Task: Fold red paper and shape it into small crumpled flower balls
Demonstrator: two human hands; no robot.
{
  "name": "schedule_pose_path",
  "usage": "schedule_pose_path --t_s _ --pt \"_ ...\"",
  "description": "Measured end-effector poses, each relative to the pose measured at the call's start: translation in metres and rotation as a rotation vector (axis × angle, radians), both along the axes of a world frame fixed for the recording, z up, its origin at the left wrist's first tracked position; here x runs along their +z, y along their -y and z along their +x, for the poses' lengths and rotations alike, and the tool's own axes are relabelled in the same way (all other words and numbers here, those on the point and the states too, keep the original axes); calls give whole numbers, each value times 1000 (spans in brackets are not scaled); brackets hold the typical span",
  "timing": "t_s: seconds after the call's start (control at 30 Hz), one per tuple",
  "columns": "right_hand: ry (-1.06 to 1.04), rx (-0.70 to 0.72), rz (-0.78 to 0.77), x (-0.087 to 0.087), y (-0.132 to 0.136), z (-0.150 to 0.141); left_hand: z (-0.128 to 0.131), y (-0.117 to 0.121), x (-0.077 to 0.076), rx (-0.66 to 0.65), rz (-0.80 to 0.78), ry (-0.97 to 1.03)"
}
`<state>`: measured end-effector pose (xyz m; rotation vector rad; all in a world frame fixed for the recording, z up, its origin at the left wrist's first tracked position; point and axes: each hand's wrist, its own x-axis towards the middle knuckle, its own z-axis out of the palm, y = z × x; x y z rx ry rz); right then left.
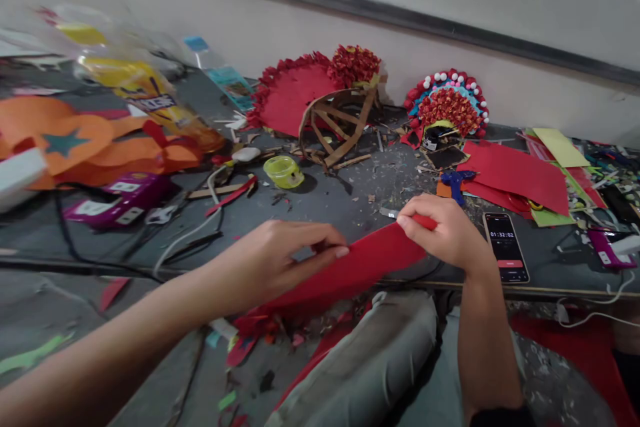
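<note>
A long strip of red paper [370, 257] stretches between my hands, just above the table's front edge. My right hand [440, 230] pinches its right end between thumb and fingers. Near the middle of the strip's upper edge, my left hand [295, 253] has its thumb and fingertips closed on the paper. The strip's lower left part hangs past the edge toward the floor, partly behind my left arm. A small grey blade-like piece [389, 213] lies just beyond my right hand. To the right of that hand, a phone [506, 247] on the table shows a running timer.
Red frilled crafts with a cardboard frame [340, 123] and a round beaded piece [447, 103] lean at the wall. A blue glue gun [456, 183] lies by red sheets [520, 173]. Purple power strips [123, 200], cords, a yellow cup [283, 172], orange cutouts [75, 140] and scraps clutter the table.
</note>
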<state>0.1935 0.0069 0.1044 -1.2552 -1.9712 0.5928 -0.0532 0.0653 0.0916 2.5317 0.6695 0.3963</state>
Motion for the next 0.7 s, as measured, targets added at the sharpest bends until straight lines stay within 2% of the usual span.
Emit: schedule_pose_path --t_s 0.13,0.27,0.4,0.5,0.6,0.7 --pt "152 -72 53 0 -2 -7 8 -2 -11 26 79 -58" --pt "314 43 65 -2 -4 -22 13 -2 -18 23 164 -110" --pt "398 111 -2 -5 -8 -31 11 -3 -23 39 150 -121" --pt "394 125 13 -7 -8 -25 7 -4 -27 19 162 -38" --pt "360 64 45 -8 -8 -11 1 -8 -33 12 208 94" --pt "313 -10 30 -10 -10 4 -13 -16 -48 19 208 120"
